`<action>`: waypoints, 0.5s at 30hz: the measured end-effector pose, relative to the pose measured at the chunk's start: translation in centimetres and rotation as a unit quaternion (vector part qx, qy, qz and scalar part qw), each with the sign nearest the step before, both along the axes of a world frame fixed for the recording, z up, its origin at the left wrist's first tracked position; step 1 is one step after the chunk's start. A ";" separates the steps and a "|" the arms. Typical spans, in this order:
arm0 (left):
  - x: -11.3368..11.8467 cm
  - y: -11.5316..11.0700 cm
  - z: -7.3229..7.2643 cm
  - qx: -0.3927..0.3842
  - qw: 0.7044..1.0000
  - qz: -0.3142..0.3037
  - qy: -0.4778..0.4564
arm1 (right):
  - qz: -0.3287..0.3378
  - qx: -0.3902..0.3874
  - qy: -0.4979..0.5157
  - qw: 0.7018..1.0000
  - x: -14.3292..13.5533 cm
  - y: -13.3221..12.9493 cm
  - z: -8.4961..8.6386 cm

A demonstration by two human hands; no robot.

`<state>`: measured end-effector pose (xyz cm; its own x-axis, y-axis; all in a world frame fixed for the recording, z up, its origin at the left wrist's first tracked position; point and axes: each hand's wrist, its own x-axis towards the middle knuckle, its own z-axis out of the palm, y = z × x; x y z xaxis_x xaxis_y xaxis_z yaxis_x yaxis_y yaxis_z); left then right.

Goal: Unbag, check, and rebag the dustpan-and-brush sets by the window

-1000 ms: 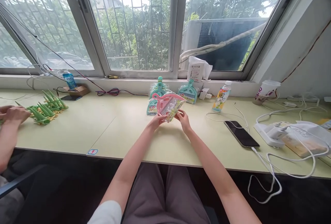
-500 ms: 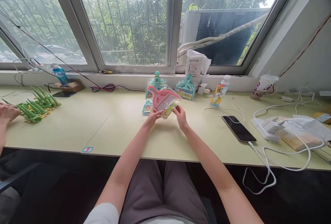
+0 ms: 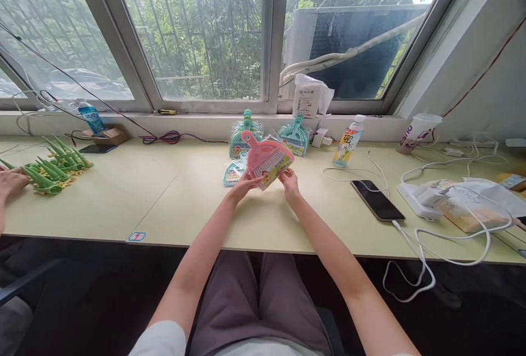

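Note:
A pink dustpan and brush set in clear wrap, with a yellow printed label along its lower edge, is held tilted above the table, handle toward the upper left. My left hand grips its lower left corner. My right hand holds the lower right edge, fingers closed on the label side. Behind it, several wrapped green dustpan sets stand by the sill, and another green set lies partly hidden beneath the pink one. A further green set leans to the right.
On the right are a drink bottle, a phone on a white cable, a power strip and a plastic cup. At left, another person's hand touches green plastic parts.
The pink dustpan set has turned to face me more squarely and moved slightly right. Both hands keep their hold. The whole view has shifted a little.

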<state>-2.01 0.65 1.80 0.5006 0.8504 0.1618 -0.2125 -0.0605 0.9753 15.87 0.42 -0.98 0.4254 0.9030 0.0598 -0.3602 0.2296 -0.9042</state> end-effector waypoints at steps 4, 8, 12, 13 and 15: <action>-0.2 0.3 0.5 -0.001 1.000 -0.010 0.014 | 0.059 0.022 0.045 0.997 0.5 0.0 0.5; -0.3 1.1 0.5 0.004 0.995 0.086 0.049 | 0.045 -0.025 -0.036 0.998 1.3 -0.2 1.0; -0.2 1.6 0.1 0.017 0.995 0.094 0.025 | 0.021 -0.045 -0.096 0.994 1.7 -0.4 1.6; -0.2 1.6 0.1 0.019 0.996 0.086 0.013 | 0.022 -0.039 -0.091 0.995 1.6 -0.4 1.7; -0.3 1.4 0.3 0.021 0.997 0.078 0.000 | 0.036 -0.008 -0.066 0.997 1.5 -0.6 2.0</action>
<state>-2.31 2.07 2.07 0.3635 0.9101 0.1987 -0.1979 -0.1330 0.9712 17.37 -0.15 1.04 0.3497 0.9320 0.0957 -0.2536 0.1925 -0.9480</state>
